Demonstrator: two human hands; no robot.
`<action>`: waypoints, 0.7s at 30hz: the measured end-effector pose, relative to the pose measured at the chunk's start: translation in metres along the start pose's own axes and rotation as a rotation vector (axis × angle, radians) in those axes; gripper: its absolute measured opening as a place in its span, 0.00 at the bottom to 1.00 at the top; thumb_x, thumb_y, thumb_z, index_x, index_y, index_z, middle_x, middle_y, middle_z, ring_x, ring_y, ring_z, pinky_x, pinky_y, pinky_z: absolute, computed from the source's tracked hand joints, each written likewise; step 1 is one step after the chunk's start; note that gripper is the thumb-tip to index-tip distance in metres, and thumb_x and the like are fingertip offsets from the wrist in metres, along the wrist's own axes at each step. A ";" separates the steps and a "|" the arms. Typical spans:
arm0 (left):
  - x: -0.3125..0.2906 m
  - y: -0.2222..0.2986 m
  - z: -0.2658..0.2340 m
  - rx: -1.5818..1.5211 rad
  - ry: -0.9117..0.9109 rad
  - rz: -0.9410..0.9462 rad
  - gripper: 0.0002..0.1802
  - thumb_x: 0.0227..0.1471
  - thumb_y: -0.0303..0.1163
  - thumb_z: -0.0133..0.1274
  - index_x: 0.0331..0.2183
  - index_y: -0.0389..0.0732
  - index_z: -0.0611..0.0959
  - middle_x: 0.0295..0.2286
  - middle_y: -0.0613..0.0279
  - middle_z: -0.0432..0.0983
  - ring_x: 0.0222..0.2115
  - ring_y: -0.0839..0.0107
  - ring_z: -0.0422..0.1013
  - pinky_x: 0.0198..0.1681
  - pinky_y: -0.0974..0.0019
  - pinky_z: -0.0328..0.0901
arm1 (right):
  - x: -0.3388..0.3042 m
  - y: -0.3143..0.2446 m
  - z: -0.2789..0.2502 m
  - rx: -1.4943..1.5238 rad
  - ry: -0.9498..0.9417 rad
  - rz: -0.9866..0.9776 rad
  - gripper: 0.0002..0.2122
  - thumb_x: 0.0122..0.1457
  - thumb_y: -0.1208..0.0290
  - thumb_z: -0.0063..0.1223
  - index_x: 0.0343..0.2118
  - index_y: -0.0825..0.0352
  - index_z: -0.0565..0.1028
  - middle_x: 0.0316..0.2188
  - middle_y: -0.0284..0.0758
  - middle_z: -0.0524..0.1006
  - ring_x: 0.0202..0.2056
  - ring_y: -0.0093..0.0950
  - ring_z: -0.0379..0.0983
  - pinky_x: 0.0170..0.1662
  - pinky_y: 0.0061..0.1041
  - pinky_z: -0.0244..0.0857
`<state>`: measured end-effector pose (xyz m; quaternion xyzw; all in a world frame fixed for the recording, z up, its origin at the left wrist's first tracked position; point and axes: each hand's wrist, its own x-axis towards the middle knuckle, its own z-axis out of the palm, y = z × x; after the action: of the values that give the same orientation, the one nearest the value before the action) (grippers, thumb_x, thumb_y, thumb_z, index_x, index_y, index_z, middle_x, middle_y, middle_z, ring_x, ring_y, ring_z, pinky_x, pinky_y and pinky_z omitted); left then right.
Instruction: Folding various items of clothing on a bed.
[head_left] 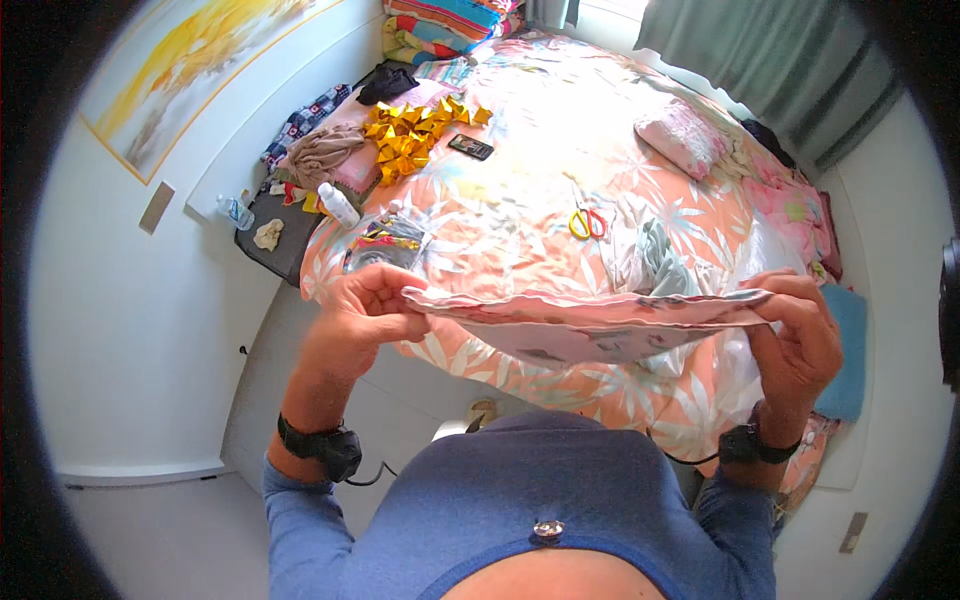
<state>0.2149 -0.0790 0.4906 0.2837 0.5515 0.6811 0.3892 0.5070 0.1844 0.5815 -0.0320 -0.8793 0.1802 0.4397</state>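
So the sheet (590, 320) is stretched flat between both hands, long axis running side to side, left hand (360, 310) pinched on one end and right hand (800, 335) clamped on the other, just above the bed (540, 160).

Single head-worn fisheye view, looking steeply down from above the wearer's chest, facing forward over the bed (560, 150), hands (360, 320) close to the lens at mid-frame, wall at left, curtain (760, 60) at far top right, edges bending toward the dark rim
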 end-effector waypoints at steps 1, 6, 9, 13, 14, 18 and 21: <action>-0.001 -0.001 0.001 -0.004 -0.054 -0.001 0.14 0.46 0.16 0.58 0.38 0.32 0.78 0.31 0.58 0.79 0.31 0.73 0.78 0.36 0.69 0.74 | 0.001 -0.002 -0.003 0.001 0.024 0.001 0.10 0.42 0.86 0.63 0.27 0.69 0.73 0.29 0.39 0.77 0.33 0.32 0.76 0.37 0.28 0.69; 0.002 -0.009 0.011 0.142 -0.042 0.059 0.09 0.53 0.23 0.57 0.37 0.34 0.78 0.30 0.63 0.77 0.31 0.77 0.75 0.35 0.73 0.72 | 0.004 -0.002 -0.014 -0.034 0.064 0.002 0.11 0.42 0.85 0.64 0.26 0.69 0.71 0.28 0.39 0.76 0.32 0.32 0.74 0.38 0.28 0.68; 0.009 -0.019 0.024 0.217 -0.022 0.385 0.07 0.55 0.23 0.55 0.37 0.37 0.77 0.31 0.69 0.73 0.32 0.82 0.71 0.36 0.76 0.69 | 0.000 0.002 -0.020 0.014 0.074 0.014 0.11 0.44 0.85 0.64 0.26 0.70 0.70 0.27 0.39 0.75 0.32 0.32 0.73 0.38 0.29 0.68; 0.013 -0.024 0.031 0.079 -0.047 0.440 0.11 0.55 0.21 0.54 0.41 0.38 0.73 0.33 0.67 0.73 0.33 0.81 0.71 0.36 0.76 0.68 | -0.010 0.009 -0.027 0.085 0.085 0.076 0.10 0.46 0.84 0.63 0.26 0.70 0.70 0.28 0.39 0.74 0.33 0.32 0.72 0.38 0.29 0.67; 0.013 -0.024 0.033 0.036 -0.053 0.404 0.12 0.55 0.21 0.54 0.41 0.38 0.72 0.33 0.66 0.73 0.33 0.81 0.71 0.36 0.76 0.68 | -0.012 0.012 -0.029 0.084 0.084 0.098 0.10 0.46 0.84 0.63 0.26 0.70 0.70 0.28 0.39 0.74 0.33 0.32 0.72 0.38 0.29 0.67; 0.014 -0.024 0.037 -0.153 -0.098 0.377 0.14 0.54 0.20 0.55 0.42 0.39 0.70 0.33 0.64 0.73 0.33 0.80 0.72 0.36 0.76 0.69 | -0.017 0.020 -0.035 0.135 0.129 0.154 0.09 0.48 0.83 0.62 0.27 0.71 0.70 0.29 0.40 0.75 0.33 0.30 0.72 0.38 0.27 0.67; 0.019 -0.023 0.038 -0.191 -0.146 0.476 0.17 0.52 0.18 0.56 0.42 0.40 0.70 0.33 0.63 0.74 0.35 0.78 0.73 0.38 0.75 0.70 | -0.021 0.025 -0.038 0.180 0.173 0.212 0.08 0.49 0.83 0.62 0.27 0.71 0.71 0.30 0.40 0.75 0.34 0.28 0.71 0.38 0.25 0.67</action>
<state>0.2405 -0.0411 0.4764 0.4156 0.3729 0.7803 0.2817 0.5469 0.2138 0.5779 -0.1003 -0.8102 0.3002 0.4933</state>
